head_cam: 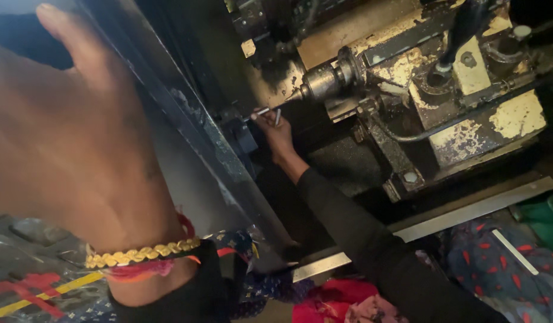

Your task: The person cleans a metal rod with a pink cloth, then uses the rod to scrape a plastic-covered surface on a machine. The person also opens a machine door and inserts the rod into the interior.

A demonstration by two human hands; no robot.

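One thin metal rod sits just left of frame centre, upper half, pinched in the right hand. Its long axis runs near-horizontal, tilted slightly up to the right, the right end pointing at the pointed tip of the machine's one steel spindle. A second short metal bit sticks up between the same fingers; cannot tell if it is part of the rod. Right-hand fingers are curled together, clamped on the rod. One black sleeve runs from that wrist down to the lower right of the frame.

Left hand fills the left of the frame, close to the camera and blurred, back of hand showing, thumb raised at upper left, palm side against one dark slanted metal panel. Whether its fingers are apart or curled, cannot tell; they are hidden. Wrist carries one gold braided bracelet and red threads just under it.

The machine body, cream paint chipped, oily, takes the upper right. One black lever stands on it at top right. One bright metal rail runs diagonally below it. Patterned cloth, blue with red marks, lies at lower right.
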